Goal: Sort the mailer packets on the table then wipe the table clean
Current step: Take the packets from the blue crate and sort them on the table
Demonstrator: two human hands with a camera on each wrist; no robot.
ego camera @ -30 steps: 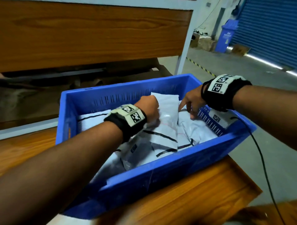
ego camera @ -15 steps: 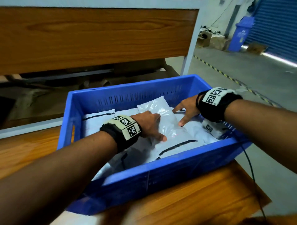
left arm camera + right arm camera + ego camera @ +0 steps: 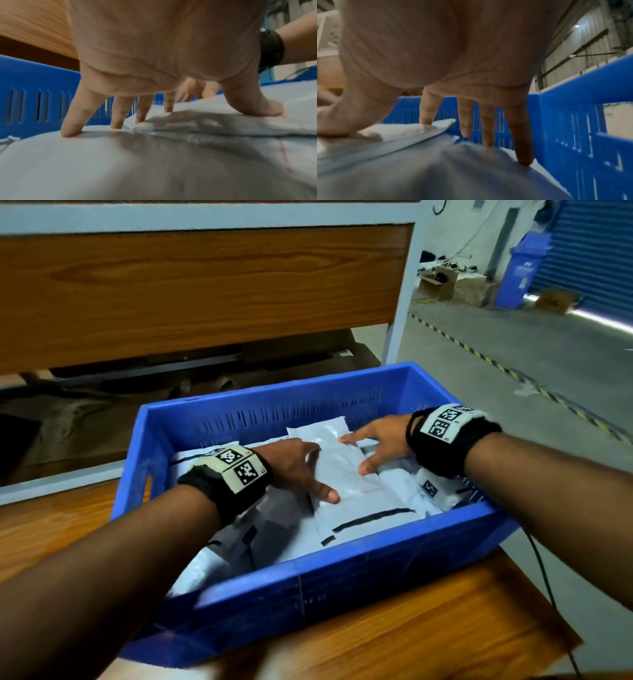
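Note:
A blue slotted crate point(image 3: 342, 580) sits on the wooden table point(image 3: 411, 631) and holds several white mailer packets. The top packet point(image 3: 356, 491) has a black stripe near its front end and lies flat across the pile. My left hand point(image 3: 298, 467) presses on its left side with fingers spread and straight; its fingertips point(image 3: 68, 132) touch the plastic. My right hand point(image 3: 373, 445) rests spread on the packet's far right edge, thumb and fingers point(image 3: 523, 159) straight, gripping nothing. Other packets point(image 3: 219, 570) lie beneath, partly hidden by my left forearm.
A wooden panel in a white frame point(image 3: 205, 292) rises behind the crate. Grey floor with a yellow-black striped line point(image 3: 486, 357) lies to the right, with a blue bin point(image 3: 520, 272) and cardboard boxes far back. A black cable point(image 3: 548, 594) hangs off the table's right edge.
A second ago the left hand held a packet raised in the crate. That packet now lies flat on the pile, and both hands have opened and spread on top of it.

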